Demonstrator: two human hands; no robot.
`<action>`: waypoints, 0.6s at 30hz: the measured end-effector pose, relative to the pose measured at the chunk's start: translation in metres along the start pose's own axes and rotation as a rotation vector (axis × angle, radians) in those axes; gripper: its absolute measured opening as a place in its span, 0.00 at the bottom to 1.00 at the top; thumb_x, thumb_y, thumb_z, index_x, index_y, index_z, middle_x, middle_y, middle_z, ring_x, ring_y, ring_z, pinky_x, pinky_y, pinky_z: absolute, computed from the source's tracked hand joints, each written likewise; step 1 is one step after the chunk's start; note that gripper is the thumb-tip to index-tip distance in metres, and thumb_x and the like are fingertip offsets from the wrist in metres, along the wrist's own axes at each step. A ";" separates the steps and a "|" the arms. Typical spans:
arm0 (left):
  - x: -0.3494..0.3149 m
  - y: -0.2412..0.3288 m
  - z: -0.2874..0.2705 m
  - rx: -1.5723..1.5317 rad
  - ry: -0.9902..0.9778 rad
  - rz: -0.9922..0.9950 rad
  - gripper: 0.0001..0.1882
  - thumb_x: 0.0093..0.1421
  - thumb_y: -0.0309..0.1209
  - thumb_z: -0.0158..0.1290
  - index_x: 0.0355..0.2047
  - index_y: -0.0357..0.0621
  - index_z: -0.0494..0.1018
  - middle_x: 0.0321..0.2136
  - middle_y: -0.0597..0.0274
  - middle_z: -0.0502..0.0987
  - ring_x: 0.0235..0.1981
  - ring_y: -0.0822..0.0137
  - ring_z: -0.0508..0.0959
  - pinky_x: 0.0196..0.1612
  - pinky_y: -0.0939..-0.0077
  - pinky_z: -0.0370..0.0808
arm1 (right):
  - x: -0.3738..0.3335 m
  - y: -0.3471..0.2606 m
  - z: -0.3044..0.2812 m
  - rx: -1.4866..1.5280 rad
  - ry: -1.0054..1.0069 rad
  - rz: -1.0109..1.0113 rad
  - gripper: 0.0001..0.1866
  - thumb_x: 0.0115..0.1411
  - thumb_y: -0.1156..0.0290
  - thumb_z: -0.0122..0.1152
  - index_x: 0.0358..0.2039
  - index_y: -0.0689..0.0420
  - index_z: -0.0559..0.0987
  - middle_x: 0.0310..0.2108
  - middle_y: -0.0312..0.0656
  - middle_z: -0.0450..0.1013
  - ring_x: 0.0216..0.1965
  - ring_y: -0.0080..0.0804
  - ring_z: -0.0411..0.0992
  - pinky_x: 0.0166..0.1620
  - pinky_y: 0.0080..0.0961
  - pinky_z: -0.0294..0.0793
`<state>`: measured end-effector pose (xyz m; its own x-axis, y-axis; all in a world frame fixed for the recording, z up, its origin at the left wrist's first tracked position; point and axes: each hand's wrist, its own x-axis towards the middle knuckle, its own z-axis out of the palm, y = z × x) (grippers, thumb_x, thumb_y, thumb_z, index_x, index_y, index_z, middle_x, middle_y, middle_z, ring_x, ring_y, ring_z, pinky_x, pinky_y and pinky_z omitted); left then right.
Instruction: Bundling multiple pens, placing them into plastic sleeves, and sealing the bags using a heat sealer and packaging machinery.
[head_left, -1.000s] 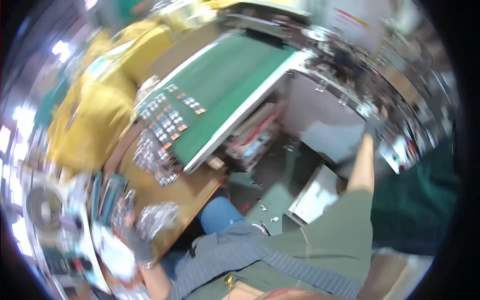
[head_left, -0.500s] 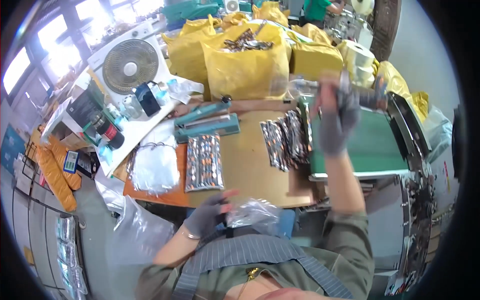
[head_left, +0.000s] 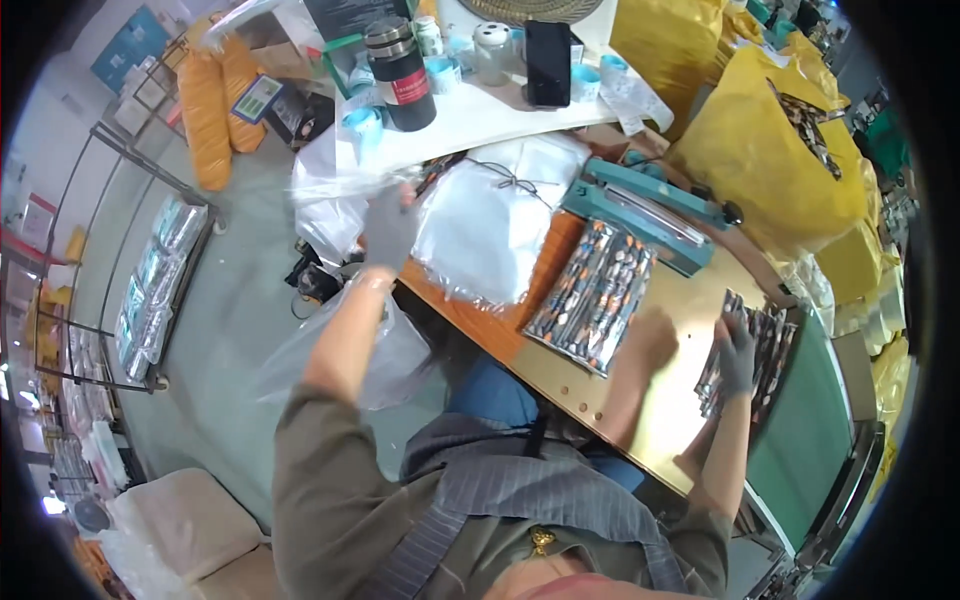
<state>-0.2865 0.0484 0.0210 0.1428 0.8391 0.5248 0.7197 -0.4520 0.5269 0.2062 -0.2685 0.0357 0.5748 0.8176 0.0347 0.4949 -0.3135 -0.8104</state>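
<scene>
Since a moment ago, the left hand [head_left: 390,228] has been moved onto the clear plastic bags [head_left: 490,225], grip closed; the right hand [head_left: 738,352] is now closed on shiny foil packets [head_left: 745,355] at the wooden bench [head_left: 650,400].

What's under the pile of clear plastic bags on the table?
The clear plastic bags lie on the orange-brown table, its edge showing below them; anything directly beneath is covered. The gloved left hand grips a bag at the pile's left side.
</scene>
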 end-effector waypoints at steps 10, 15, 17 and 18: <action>0.046 -0.070 0.086 0.588 -0.226 0.043 0.20 0.55 0.33 0.45 0.49 0.45 0.70 0.35 0.44 0.76 0.39 0.48 0.76 0.43 0.57 0.71 | -0.108 -0.012 -0.016 0.074 0.075 0.215 0.16 0.59 0.70 0.54 0.45 0.65 0.73 0.34 0.35 0.72 0.34 0.20 0.68 0.39 0.17 0.68; 0.032 -0.066 0.035 0.472 -0.136 0.103 0.15 0.55 0.37 0.48 0.40 0.45 0.72 0.30 0.51 0.78 0.33 0.50 0.77 0.38 0.58 0.74 | -0.103 -0.034 -0.007 0.119 0.019 0.211 0.16 0.60 0.69 0.54 0.46 0.65 0.72 0.34 0.35 0.71 0.34 0.20 0.68 0.38 0.16 0.68; 0.024 -0.055 0.024 0.412 -0.250 -0.021 0.13 0.55 0.38 0.48 0.35 0.43 0.72 0.32 0.48 0.77 0.32 0.49 0.77 0.36 0.57 0.74 | -0.104 -0.039 -0.009 0.148 -0.030 0.211 0.17 0.60 0.68 0.55 0.46 0.65 0.72 0.33 0.35 0.71 0.34 0.20 0.68 0.38 0.16 0.67; 0.018 -0.047 0.018 0.433 -0.265 -0.006 0.13 0.56 0.38 0.47 0.34 0.42 0.71 0.29 0.48 0.77 0.32 0.48 0.77 0.36 0.55 0.73 | -0.108 -0.036 -0.010 0.160 -0.028 0.180 0.17 0.60 0.69 0.55 0.46 0.65 0.71 0.33 0.35 0.70 0.33 0.19 0.67 0.37 0.16 0.67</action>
<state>-0.3052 0.0903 -0.0061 0.2649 0.9148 0.3049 0.9287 -0.3271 0.1746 0.1327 -0.3501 0.0673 0.6254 0.7688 -0.1333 0.2751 -0.3772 -0.8843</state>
